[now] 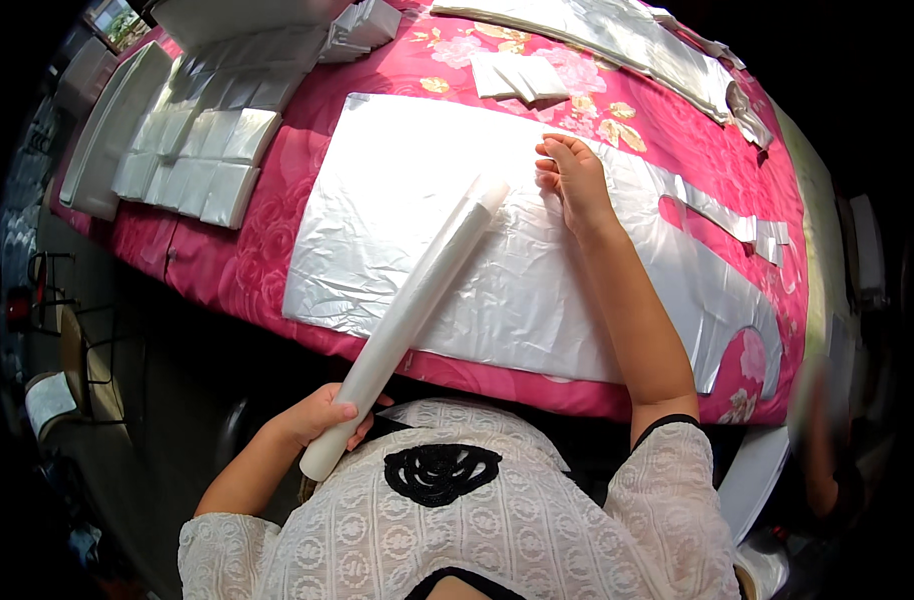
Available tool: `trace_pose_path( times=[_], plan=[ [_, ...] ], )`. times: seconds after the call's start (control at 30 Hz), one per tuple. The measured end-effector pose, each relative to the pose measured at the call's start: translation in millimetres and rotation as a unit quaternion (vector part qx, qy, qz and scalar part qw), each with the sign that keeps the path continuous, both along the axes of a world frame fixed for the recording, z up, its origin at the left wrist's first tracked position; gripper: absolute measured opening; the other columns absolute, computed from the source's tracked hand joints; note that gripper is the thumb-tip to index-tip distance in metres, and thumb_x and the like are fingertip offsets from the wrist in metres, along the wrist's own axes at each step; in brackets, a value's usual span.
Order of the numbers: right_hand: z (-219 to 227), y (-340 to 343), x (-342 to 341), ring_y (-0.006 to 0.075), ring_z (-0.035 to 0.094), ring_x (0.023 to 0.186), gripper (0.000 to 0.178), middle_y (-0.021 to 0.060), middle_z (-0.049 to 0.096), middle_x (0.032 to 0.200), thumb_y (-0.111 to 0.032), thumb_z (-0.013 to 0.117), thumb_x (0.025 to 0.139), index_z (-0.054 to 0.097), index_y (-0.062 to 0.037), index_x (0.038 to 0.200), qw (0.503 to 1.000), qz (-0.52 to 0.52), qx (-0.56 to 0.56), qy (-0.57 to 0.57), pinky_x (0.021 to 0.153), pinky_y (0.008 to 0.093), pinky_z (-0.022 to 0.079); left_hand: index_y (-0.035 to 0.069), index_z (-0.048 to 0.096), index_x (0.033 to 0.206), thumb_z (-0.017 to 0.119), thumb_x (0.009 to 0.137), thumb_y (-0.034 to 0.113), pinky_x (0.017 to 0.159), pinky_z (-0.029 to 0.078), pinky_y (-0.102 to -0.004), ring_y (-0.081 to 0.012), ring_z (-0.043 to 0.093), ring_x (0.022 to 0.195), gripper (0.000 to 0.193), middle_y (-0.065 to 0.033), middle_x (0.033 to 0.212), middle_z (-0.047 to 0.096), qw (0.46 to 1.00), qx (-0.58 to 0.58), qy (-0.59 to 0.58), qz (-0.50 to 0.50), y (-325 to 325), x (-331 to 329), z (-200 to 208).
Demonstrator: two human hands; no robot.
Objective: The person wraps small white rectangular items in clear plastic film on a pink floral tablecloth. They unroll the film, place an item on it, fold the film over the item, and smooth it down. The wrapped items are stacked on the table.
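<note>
My left hand [335, 415] is wrapped round the lower end of a long, slim roll of whitish plastic film [407, 290]. The roll slants up and away to the right, its far end over a large flat white plastic bag [377, 180]. This bag lies spread on the pink table, its handle cutouts toward the right. Above the bag's far edge, my right hand [575, 180] is raised with loosely bent fingers, slightly apart, and nothing visible in them. The right forearm crosses over the bag.
Several folded white packets [202, 150] lie in rows at the left, beside a white plastic bin [112, 135]. More small packets [519, 76] rest beyond the bag. A stack of white bags [617, 45] lies along the far edge. Plastic strips [717, 215] lie at the right. A chair [72, 370] stands at lower left.
</note>
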State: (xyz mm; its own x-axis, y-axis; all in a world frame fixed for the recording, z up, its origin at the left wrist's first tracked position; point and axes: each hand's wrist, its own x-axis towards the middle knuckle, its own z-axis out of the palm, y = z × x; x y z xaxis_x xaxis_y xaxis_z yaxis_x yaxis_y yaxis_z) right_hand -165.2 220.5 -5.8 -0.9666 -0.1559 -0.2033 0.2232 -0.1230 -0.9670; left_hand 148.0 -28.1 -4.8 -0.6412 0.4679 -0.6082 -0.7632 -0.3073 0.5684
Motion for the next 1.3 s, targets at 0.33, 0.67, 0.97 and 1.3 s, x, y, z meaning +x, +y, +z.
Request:
trace_pose_path(
  times=[0.33,0.67,0.97,1.3],
  plan=[
    [22,-16,28,0.0032,0.047,0.056,0.021,-0.0030,0.054,0.066,-0.025,0.064,0.085,0.060,-0.0060,0.077,0.933,0.318,0.166,0.040,0.051,0.0186,0.038,-0.004,0.047,0.120,0.074,0.067,0.052,0.052,0.045,-0.0256,-0.0121,0.054,0.056,0.081,-0.0051,0.070,0.053,1.000,-0.005,0.012,-0.018,-1,1,-1],
    [-9,89,-72,0.0035,0.044,0.050,0.017,-0.0036,0.052,0.059,-0.019,0.062,0.085,0.062,-0.0031,0.077,0.951,0.053,0.270,0.140,0.042,0.0198,0.033,-0.002,0.047,0.120,0.073,0.075,0.034,0.072,0.049,-0.0260,-0.0129,0.059,0.076,0.063,-0.0078,0.089,0.061,0.992,0.050,-0.018,-0.118,-38,23,-7],
    [-17,150,-102,0.0039,0.044,0.054,0.018,-0.0034,0.052,0.063,-0.015,0.059,0.087,0.059,-0.0016,0.075,0.931,0.011,0.307,0.200,0.049,0.0204,0.035,-0.001,0.051,0.117,0.072,0.078,0.020,0.086,0.044,-0.0303,-0.0171,0.056,0.098,0.050,-0.0082,0.104,0.061,0.917,-0.109,0.145,-0.356,-60,-25,28],
    [-8,30,-44,0.0035,0.045,0.054,0.014,-0.0028,0.053,0.059,-0.010,0.062,0.084,0.062,-0.0003,0.074,0.938,0.179,0.224,0.197,0.049,0.0208,0.036,0.003,0.055,0.110,0.072,0.069,0.022,0.084,0.046,-0.0404,-0.0283,0.057,0.099,0.048,-0.0127,0.105,0.058,0.491,-0.563,0.594,-0.298,27,-156,42]
  ],
)
